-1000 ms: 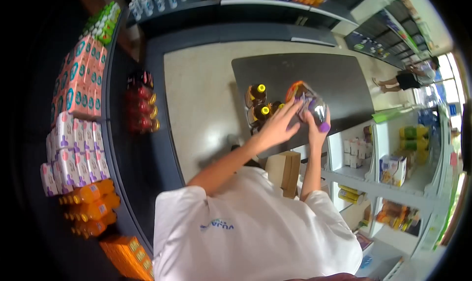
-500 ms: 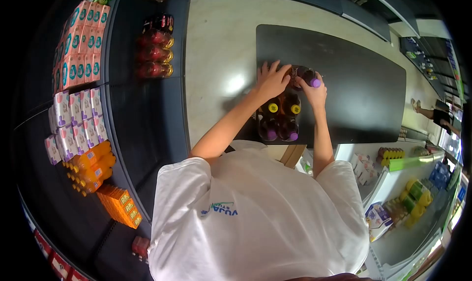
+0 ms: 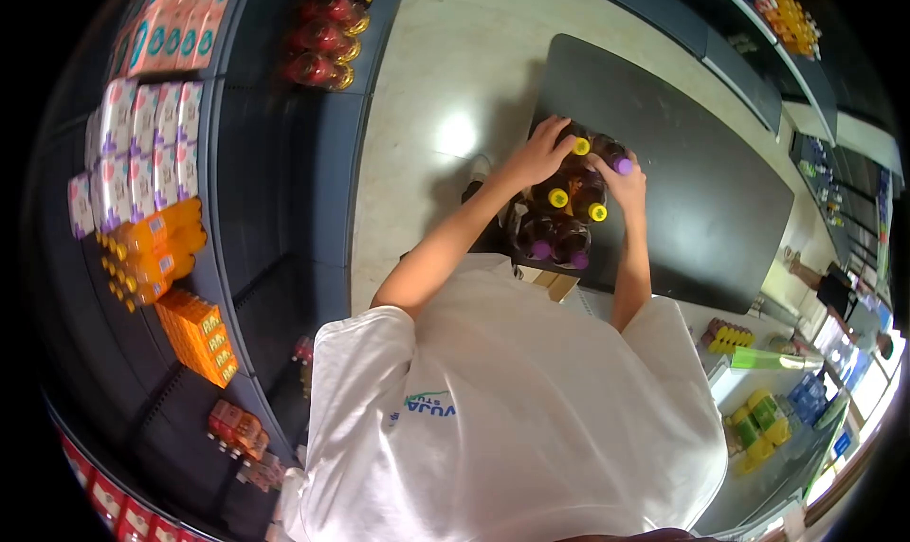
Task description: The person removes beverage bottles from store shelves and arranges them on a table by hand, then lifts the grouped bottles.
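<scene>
Dark table [image 3: 697,182] bears bottles [image 3: 572,196] above pale floor [image 3: 455,78].

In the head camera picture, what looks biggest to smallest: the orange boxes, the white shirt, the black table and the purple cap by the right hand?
White shirt
Black table
Orange boxes
Purple cap by the right hand

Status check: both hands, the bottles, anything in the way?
Left hand on far yellow-capped bottle, grip unclear. Right hand around far purple-capped bottle. Four more bottles close on the near side.
</scene>
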